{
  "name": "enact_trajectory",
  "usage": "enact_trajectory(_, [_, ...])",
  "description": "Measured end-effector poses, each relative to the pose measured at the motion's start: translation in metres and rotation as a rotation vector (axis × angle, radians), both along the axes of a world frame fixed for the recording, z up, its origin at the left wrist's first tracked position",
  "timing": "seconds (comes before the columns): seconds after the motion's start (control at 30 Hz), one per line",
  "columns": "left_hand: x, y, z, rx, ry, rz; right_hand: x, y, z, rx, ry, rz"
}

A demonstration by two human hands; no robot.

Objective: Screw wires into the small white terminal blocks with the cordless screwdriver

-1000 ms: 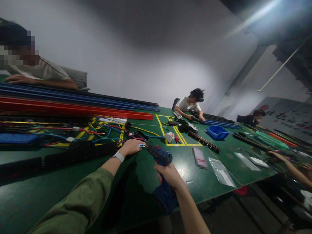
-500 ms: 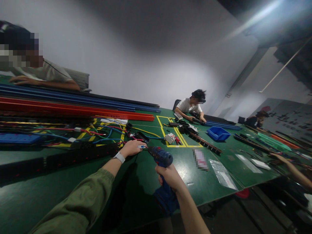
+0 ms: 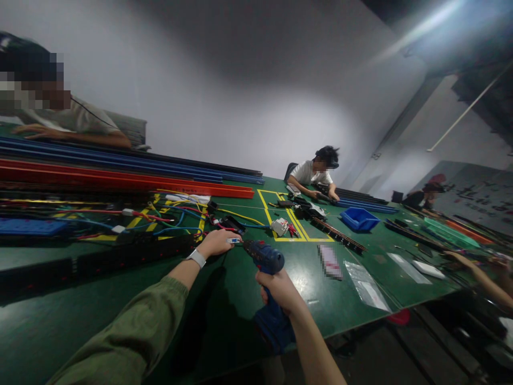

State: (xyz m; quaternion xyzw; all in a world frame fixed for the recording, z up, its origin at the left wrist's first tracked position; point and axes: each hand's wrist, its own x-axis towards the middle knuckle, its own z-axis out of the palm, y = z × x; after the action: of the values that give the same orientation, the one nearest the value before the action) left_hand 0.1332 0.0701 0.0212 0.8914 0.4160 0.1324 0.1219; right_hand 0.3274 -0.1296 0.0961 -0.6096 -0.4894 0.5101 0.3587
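My right hand (image 3: 282,291) is wrapped around the grip of a blue cordless drill (image 3: 269,258), whose chuck points left. In my left hand (image 3: 215,243), which wears a light watch band, is a small white-and-blue block (image 3: 233,241) pinched between the fingers. The drill's tip is at the right end of this block; whether it touches cannot be made out. Behind my left hand lie a black part (image 3: 232,224) and coloured wires (image 3: 188,213). A light grey wired block (image 3: 280,227) with red pieces beside it sits further right.
Long black strips (image 3: 132,256) lie left of my hands, with orange (image 3: 160,184) and blue channels (image 3: 120,160) behind. Rightward are a copper-coloured bar (image 3: 340,235), a blue bin (image 3: 359,219), a phone-like object (image 3: 330,262) and a plastic bag (image 3: 365,286). Co-workers sit around the table.
My hands, the drill and the small block keep almost the same place. At the right edge, a co-worker's hands have shifted slightly.
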Motion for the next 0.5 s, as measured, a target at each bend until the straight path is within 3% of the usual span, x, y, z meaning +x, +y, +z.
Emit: enact_trajectory(0.5, [0.0003, 0.0004, -0.0005, 0.006, -0.003, 0.001, -0.0005, 0.0003, 0.0007, -0.019, 0.011, -0.014])
